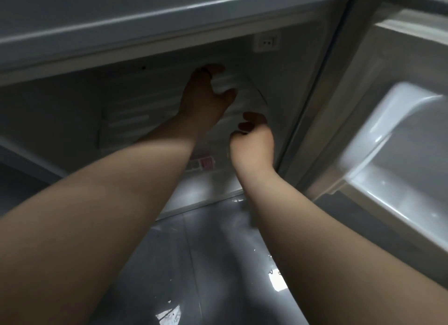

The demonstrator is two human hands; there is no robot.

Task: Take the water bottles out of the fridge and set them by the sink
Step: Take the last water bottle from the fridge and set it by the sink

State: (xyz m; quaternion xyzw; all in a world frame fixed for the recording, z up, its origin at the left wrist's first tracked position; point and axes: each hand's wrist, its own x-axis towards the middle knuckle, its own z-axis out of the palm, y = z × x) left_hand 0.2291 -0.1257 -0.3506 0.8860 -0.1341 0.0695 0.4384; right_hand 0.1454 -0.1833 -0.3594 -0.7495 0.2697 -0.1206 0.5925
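Both bare arms were stretched deep into the open white fridge, toward its back right corner. The left hand was held open, with fingers and thumb spread in a curve and nothing between them. The right hand was curled loosely, lower and nearer the right wall; whether something was held in it could not be told. A pale, see-through shape with a red and white label was seen between the two wrists. It was perhaps a clear plastic water bottle, but it was too blurred to be sure, so its long axis could not be told. The right hand was judged nearer to it. The shiny grey floor below was wet and bright in spots. No sink was seen.
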